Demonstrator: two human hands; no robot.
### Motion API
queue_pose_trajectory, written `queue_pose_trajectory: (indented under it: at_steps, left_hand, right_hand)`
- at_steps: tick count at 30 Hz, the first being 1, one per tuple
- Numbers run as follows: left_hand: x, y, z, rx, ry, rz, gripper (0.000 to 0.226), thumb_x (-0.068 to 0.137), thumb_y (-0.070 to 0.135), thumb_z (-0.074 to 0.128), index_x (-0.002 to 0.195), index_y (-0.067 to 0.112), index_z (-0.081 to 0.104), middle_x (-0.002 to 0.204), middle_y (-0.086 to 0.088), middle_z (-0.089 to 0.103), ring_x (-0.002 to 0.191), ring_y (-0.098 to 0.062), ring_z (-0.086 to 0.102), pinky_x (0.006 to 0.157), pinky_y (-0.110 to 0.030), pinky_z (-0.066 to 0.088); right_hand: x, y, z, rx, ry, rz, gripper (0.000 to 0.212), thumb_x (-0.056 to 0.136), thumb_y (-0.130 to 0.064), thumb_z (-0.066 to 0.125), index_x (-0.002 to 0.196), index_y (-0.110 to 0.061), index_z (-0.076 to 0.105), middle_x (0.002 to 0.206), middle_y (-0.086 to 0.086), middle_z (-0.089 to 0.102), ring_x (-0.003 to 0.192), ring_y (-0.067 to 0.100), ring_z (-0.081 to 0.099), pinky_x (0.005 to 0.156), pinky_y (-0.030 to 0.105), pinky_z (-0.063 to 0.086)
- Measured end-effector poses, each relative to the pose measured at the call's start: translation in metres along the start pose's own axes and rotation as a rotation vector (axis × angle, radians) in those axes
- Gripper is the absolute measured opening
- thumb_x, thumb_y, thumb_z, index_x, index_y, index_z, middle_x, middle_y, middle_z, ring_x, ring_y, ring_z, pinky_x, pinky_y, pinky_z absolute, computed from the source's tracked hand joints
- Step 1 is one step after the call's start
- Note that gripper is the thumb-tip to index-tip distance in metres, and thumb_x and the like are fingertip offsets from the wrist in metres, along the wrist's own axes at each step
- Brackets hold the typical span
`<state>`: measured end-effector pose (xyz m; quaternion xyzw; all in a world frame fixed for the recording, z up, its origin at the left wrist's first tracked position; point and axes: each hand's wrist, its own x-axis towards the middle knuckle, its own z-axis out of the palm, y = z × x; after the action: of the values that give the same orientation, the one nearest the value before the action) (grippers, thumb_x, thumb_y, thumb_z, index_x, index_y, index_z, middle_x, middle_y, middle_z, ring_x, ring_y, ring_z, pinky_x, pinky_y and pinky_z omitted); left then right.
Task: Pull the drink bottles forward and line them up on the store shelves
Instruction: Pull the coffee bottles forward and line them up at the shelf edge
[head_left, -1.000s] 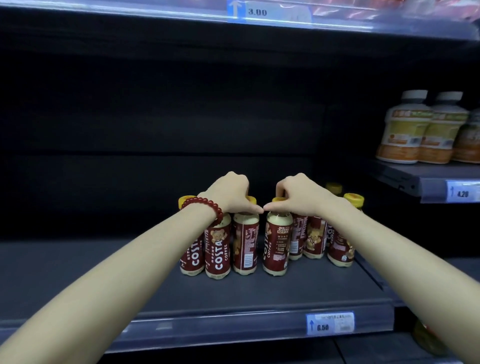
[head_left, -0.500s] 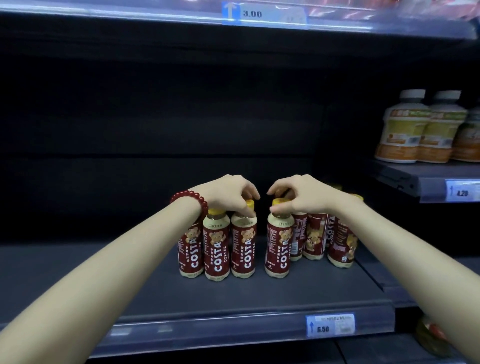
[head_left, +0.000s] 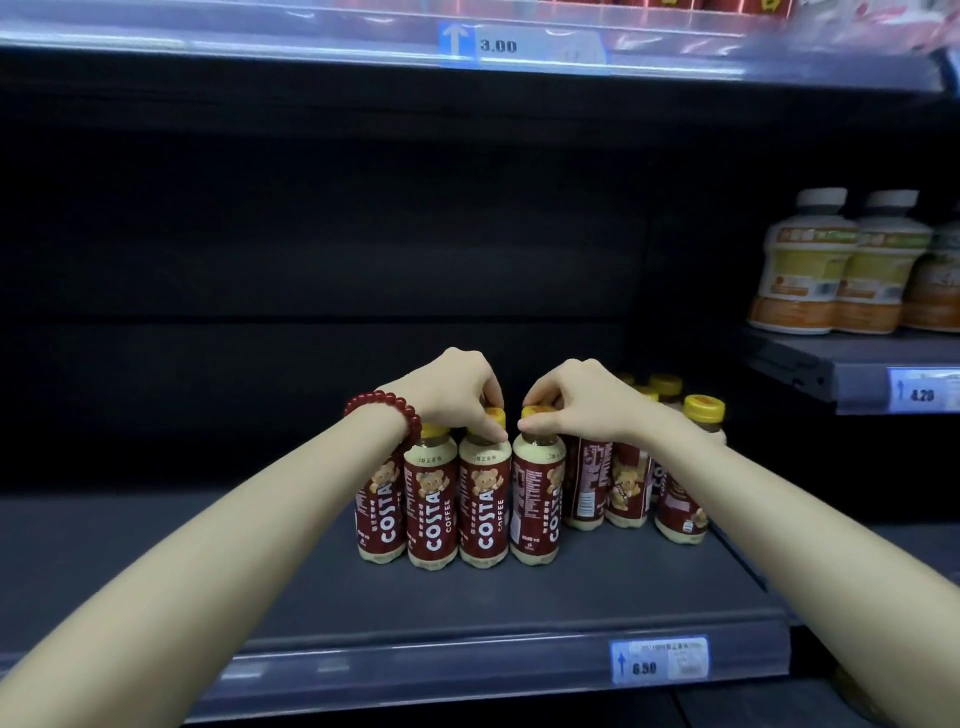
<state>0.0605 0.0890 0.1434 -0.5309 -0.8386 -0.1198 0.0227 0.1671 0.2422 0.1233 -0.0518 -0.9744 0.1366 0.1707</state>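
Observation:
Several red Costa coffee bottles with yellow caps stand in a cluster on the dark grey shelf. My left hand, with a red bead bracelet at the wrist, pinches the cap of one front bottle. Right beside it, my right hand pinches the cap of the neighbouring bottle. Two more bottles stand in line to the left of these. Behind my right forearm, further bottles stand a little farther back, some with labels turned away.
The shelf front carries a price tag reading 6.50. A higher shelf at the right holds pale yellow-labelled bottles above a 4.20 tag. An upper shelf edge with a 3.00 tag runs overhead. Bare shelf stretches to the left.
Both hands stayed on the two caps. The right-hand bottle moved left against the left-hand one and turned, its label now facing away. The front row stands closer together.

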Motion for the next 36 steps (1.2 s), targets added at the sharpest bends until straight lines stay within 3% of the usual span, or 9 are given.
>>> queue_pose_trajectory:
  at_steps: [8,12,17,20,25,30,36]
  left_hand:
    - [-0.002,0.001,0.002,-0.010,-0.013,-0.022,0.046,0.075,0.040,0.076,0.114,0.019,0.066,0.101,0.006,0.065,0.086,-0.007,0.057,0.060,-0.013,0.044]
    - [0.001,0.006,0.005,-0.051,0.013,0.013,0.057,0.075,0.042,0.074,0.127,0.024,0.057,0.112,0.003,0.064,0.097,-0.011,0.059,0.079,-0.022,0.050]
    - [0.011,0.032,0.019,-0.125,0.210,0.070,0.044,0.085,0.040,0.064,0.123,0.019,0.060,0.115,-0.003,0.065,0.105,-0.015,0.061,0.088,-0.029,0.052]
    - [0.025,0.053,0.025,-0.132,0.238,0.071,0.039,0.087,0.038,0.061,0.121,0.018,0.061,0.113,-0.004,0.065,0.105,-0.016,0.061,0.090,-0.034,0.052]
    - [0.058,0.078,0.036,-0.073,0.233,-0.013,0.043,0.086,0.039,0.061,0.123,0.019,0.058,0.116,-0.005,0.065,0.106,-0.020,0.061,0.087,-0.038,0.054]
    - [0.087,0.096,0.043,0.060,0.206,-0.191,0.054,0.084,0.049,0.060,0.127,0.016,0.055,0.124,-0.011,0.056,0.111,-0.027,0.057,0.082,-0.036,0.050]
    - [0.091,0.097,0.052,0.065,0.123,-0.277,0.053,0.076,0.052,0.068,0.109,0.011,0.060,0.112,-0.008,0.058,0.092,-0.023,0.062,0.071,-0.031,0.052]
  right_hand:
    - [-0.004,-0.002,0.000,0.006,-0.026,-0.001,0.047,0.079,-0.045,0.071,0.117,-0.017,0.067,0.111,-0.001,0.068,0.097,0.010,0.061,0.077,0.018,0.048]
    - [-0.010,0.000,-0.009,0.045,0.004,0.060,0.059,0.081,-0.052,0.066,0.128,-0.018,0.060,0.116,0.004,0.067,0.103,0.014,0.063,0.087,0.025,0.051]
    - [-0.030,0.023,-0.031,0.062,0.166,0.144,0.041,0.087,-0.044,0.062,0.117,-0.015,0.067,0.106,0.002,0.069,0.096,0.011,0.063,0.082,0.021,0.048]
    - [-0.040,0.044,-0.040,0.003,0.184,0.155,0.031,0.089,-0.035,0.063,0.111,-0.014,0.069,0.103,0.002,0.070,0.093,0.011,0.063,0.078,0.019,0.044]
    - [-0.043,0.083,-0.051,-0.088,0.184,0.135,0.030,0.089,-0.025,0.064,0.114,-0.010,0.067,0.107,0.007,0.071,0.097,0.017,0.065,0.079,0.018,0.044]
    - [-0.026,0.113,-0.051,-0.185,0.088,0.151,0.040,0.087,-0.035,0.063,0.119,-0.010,0.062,0.111,0.012,0.067,0.100,0.026,0.064,0.084,0.035,0.054]
    - [-0.010,0.112,-0.037,-0.174,-0.026,0.114,0.045,0.083,-0.049,0.063,0.098,-0.007,0.065,0.097,0.013,0.067,0.084,0.025,0.065,0.073,0.037,0.056]
